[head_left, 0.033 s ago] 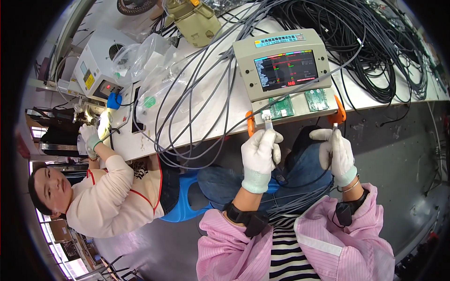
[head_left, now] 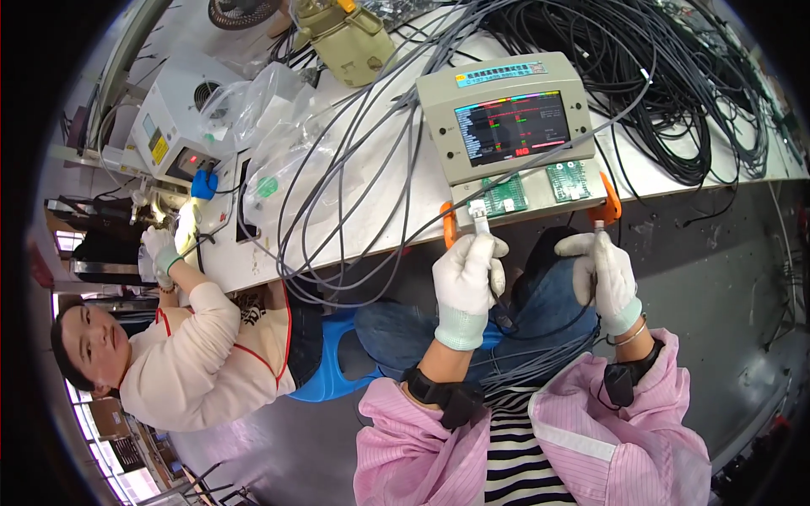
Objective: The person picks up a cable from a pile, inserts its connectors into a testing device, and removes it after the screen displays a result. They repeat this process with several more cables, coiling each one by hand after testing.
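My left hand [head_left: 467, 282], in a white knit glove, is closed on a network cable plug [head_left: 481, 224]. That plug meets a socket at the left green circuit board [head_left: 504, 194] on the front of a beige cable tester [head_left: 439, 164]; whether it is fully seated I cannot tell. Just below the tester's right orange handle [head_left: 611, 201], my gloved right hand [head_left: 609, 282] pinches another cable plug [head_left: 600, 226], apart from the right green board [head_left: 568, 181]. Dark cable hangs between both hands. The tester's screen [head_left: 513, 126] is lit with coloured rows.
Black cable coils [head_left: 641, 93] heap at the back right. Grey cable loops [head_left: 337, 211] cross the white table [head_left: 371, 143] and hang over its edge. Clear plastic bags [head_left: 291, 169], a green jug [head_left: 350, 46] and a white machine [head_left: 164, 126] stand left. A co-worker [head_left: 194, 354] sits at left.
The view has shifted very slightly. The plug in my right hand sits a touch further left; my left hand keeps its plug at the tester.
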`<action>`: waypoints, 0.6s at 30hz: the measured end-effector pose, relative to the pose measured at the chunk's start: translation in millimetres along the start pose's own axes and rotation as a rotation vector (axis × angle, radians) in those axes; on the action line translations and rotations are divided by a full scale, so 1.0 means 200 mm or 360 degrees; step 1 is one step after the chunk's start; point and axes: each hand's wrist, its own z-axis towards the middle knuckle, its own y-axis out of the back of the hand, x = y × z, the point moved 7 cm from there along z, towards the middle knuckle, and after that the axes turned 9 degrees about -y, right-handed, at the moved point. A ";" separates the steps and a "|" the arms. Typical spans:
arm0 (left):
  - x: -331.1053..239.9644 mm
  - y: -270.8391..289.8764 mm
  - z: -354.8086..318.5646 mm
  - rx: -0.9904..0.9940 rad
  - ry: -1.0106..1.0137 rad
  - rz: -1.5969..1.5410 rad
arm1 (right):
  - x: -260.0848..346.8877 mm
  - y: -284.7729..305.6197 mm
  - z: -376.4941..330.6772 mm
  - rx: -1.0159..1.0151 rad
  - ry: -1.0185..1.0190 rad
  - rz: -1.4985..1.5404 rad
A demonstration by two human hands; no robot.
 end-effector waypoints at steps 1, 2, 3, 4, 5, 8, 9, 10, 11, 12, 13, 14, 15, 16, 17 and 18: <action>0.00 -0.01 0.00 -0.0007 0.0016 -0.0063 | 0.01 -0.01 0.02 0.0048 0.0006 0.0017; 0.00 -0.02 0.00 0.0009 0.0016 -0.0099 | 0.01 -0.01 0.03 0.0055 0.0009 0.0013; 0.01 -0.02 0.00 0.0006 0.0051 -0.0082 | 0.02 -0.01 0.05 0.0062 0.0009 0.0010; 0.01 -0.02 0.01 0.0005 0.0018 -0.0044 | 0.02 -0.01 0.07 0.0072 -0.0020 0.0024; 0.02 -0.02 0.00 -0.0020 0.0061 -0.0032 | 0.02 -0.01 0.09 0.0078 -0.0040 0.0035; 0.00 -0.03 0.00 0.0049 0.0005 0.0049 | 0.00 -0.01 0.12 0.0132 -0.0072 0.0082; 0.00 -0.02 -0.01 0.0046 0.0020 0.0054 | 0.00 -0.01 0.13 0.0151 -0.0068 0.0108; 0.00 -0.02 -0.01 0.0070 0.0013 0.0149 | -0.01 -0.02 0.14 0.0198 -0.0038 0.0134; -0.01 -0.02 -0.01 0.0090 0.0011 0.0127 | -0.02 -0.01 0.14 0.0161 -0.0029 0.0134; -0.01 -0.02 -0.01 0.0127 -0.0005 0.0127 | -0.03 0.00 0.15 0.0111 -0.0034 0.0130; -0.01 -0.02 -0.01 0.0116 -0.0012 0.0125 | -0.03 0.00 0.16 0.0096 0.0040 0.0126; 0.00 -0.03 -0.01 0.0154 -0.0032 0.0094 | -0.06 0.01 0.17 -0.0003 -0.0022 0.0189; -0.01 -0.03 0.00 0.0163 -0.0093 0.0103 | -0.08 0.01 0.19 -0.0061 -0.0063 0.0256; 0.00 -0.03 -0.01 0.0150 -0.0077 0.0032 | -0.10 0.01 0.19 -0.0141 -0.0075 0.0269; -0.01 -0.03 0.00 0.0151 -0.0142 -0.0023 | -0.11 0.03 0.21 -0.0261 -0.0105 0.0269; 0.00 -0.02 0.01 0.0168 -0.0152 -0.0041 | -0.10 -0.01 0.22 -0.0131 -0.0036 0.0448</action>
